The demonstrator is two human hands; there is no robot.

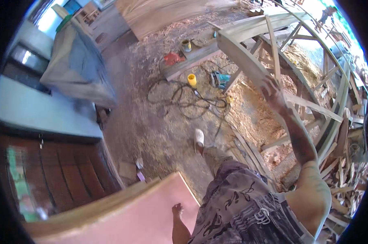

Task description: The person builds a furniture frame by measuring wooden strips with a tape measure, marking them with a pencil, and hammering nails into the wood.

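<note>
The left hand [177, 210] rests half-curled on the pink board [151, 215], near its right edge, gripping nothing. Beyond lies open sawdust floor [151, 122], crossed by black cables [184, 97] beside a yellow cup [191, 79]. The right hand [273, 93] is raised, fingers wrapped around a long curved plank [241, 57] on the wooden frame [314, 81].

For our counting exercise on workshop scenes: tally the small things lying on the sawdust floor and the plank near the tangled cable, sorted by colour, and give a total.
Yellow: 2, a yellow cup on the floor and a yellowish tin on the plank
Red: 1, a red cloth
Teal: 1, a teal power tool
Total: 4
</note>
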